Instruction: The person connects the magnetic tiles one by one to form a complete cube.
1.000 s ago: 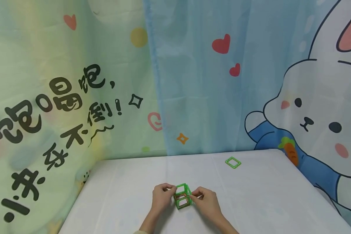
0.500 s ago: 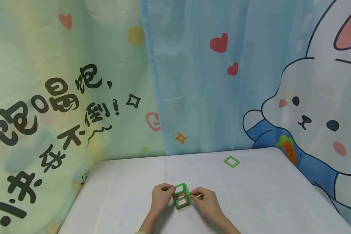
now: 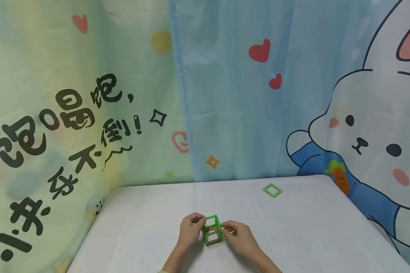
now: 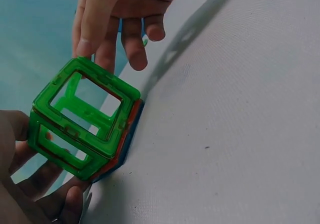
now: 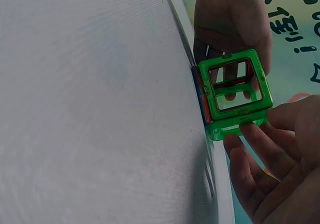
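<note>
A small cube of magnetic building tiles (image 3: 212, 230) stands on the white table in front of me. Its frames are green, with a red tile and a blue tile low down at the table, as the left wrist view shows. My left hand (image 3: 190, 230) holds the cube's left side between thumb and fingers. On the opposite side, the thumb and fingertips of my right hand (image 3: 240, 239) pinch the cube's edge. In the right wrist view the green face (image 5: 237, 86) is in plain sight, with my left hand (image 5: 232, 16) behind it.
One loose green square tile (image 3: 272, 190) lies flat near the back of the white table (image 3: 307, 227), right of the cube. A printed curtain (image 3: 225, 94) with hearts, lettering and a rabbit hangs behind the table's back edge.
Both hands stay at the cube, which keeps its place. The head view shifts only slightly.
</note>
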`<act>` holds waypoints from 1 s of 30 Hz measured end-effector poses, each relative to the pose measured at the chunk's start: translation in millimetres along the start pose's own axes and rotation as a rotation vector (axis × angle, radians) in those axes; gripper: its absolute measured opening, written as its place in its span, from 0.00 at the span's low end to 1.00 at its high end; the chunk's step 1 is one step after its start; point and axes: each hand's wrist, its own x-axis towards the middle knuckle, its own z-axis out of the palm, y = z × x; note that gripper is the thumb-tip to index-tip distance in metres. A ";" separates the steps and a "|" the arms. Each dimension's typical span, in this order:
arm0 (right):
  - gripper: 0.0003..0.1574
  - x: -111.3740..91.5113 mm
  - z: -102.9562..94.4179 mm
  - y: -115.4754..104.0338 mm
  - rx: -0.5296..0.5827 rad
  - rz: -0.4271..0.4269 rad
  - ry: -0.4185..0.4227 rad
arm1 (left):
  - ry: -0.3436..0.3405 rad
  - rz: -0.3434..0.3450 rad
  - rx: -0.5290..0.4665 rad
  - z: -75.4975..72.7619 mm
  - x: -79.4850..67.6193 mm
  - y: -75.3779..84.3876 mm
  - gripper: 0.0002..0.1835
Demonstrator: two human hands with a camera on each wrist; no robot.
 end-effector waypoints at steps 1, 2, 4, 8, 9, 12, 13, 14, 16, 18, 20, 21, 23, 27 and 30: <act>0.10 0.1 0.0 -0.3 -0.001 -0.001 -0.006 | -0.004 -0.005 -0.006 -0.1 -0.1 -0.2 0.08; 0.10 0.3 0.0 -0.4 -0.004 -0.004 -0.009 | -0.009 -0.009 -0.015 -0.7 -0.3 -0.6 0.09; 0.11 0.3 0.0 -0.1 -0.016 -0.012 -0.013 | -0.026 -0.022 -0.035 -2.4 -1.7 -1.5 0.12; 0.11 -1.4 -0.1 1.4 -0.022 -0.014 -0.031 | -0.091 -0.053 -0.078 -9.6 -7.4 -6.0 0.17; 0.12 -1.9 -0.1 1.7 -0.018 -0.012 -0.039 | -0.111 -0.059 -0.074 -12.0 -9.0 -7.1 0.17; 0.15 -2.6 -0.9 1.6 -0.008 -0.008 -0.063 | -0.167 -0.055 -0.056 -18.6 -11.8 -9.3 0.20; 0.15 -2.5 -1.3 1.4 -0.005 -0.006 -0.067 | -0.181 -0.051 -0.050 -20.1 -11.9 -9.2 0.21; 0.16 -2.3 -1.7 1.4 -0.001 -0.006 -0.071 | -0.192 -0.045 -0.046 -21.3 -11.6 -8.5 0.21; 0.17 -1.8 -3.0 1.4 0.010 -0.003 -0.073 | -0.210 -0.033 -0.037 -21.7 -10.1 -6.8 0.20; 0.17 -1.7 -4.5 1.5 0.016 -0.003 -0.072 | -0.230 -0.023 -0.033 -20.8 -8.6 -4.5 0.20; 0.17 -2.0 -5.2 1.6 0.018 -0.008 -0.079 | -0.245 -0.010 -0.024 -20.0 -9.0 -2.9 0.22; 0.17 -2.2 -5.1 1.9 0.017 -0.010 -0.082 | -0.250 -0.006 -0.017 -19.5 -9.6 -3.0 0.23; 0.17 -2.7 -4.9 2.1 0.007 -0.020 -0.087 | -0.244 0.000 -0.010 -18.6 -10.9 -3.4 0.23; 0.16 -3.8 -4.5 1.5 0.020 -0.021 -0.091 | -0.163 0.003 -0.003 -17.6 -9.5 -0.5 0.17; 0.15 -4.0 -4.3 0.9 0.030 -0.019 -0.096 | -0.097 0.008 0.021 -18.5 -5.8 6.9 0.11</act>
